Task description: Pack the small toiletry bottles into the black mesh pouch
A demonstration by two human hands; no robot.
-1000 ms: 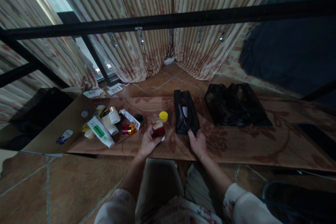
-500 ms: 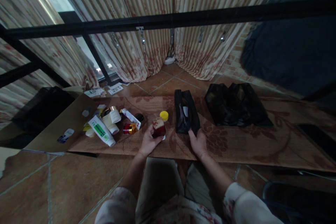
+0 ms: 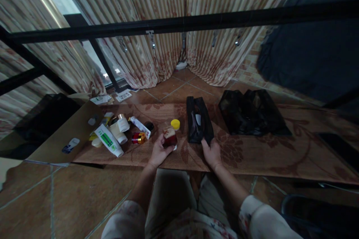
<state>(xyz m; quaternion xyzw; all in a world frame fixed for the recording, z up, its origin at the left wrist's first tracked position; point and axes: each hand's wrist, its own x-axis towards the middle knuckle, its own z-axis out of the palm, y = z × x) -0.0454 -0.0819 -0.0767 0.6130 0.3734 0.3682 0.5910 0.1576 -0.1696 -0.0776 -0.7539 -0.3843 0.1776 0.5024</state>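
While the left hand (image 3: pixel 159 152) grips a dark red jar (image 3: pixel 169 137) with its fingers closed around the jar's side, the jar stands upright near the front edge of the table (image 3: pixel 252 157). Just behind the jar sits a yellow cap (image 3: pixel 175 123). The right hand (image 3: pixel 211 153) rests at the near end of a narrow black pouch (image 3: pixel 198 124), fingers pinching its edge. A larger black bag (image 3: pixel 252 114) lies toward the back edge, right of the pouch. Tubes and bottles, including a white-and-green tube (image 3: pixel 108 140), are clustered toward the left end.
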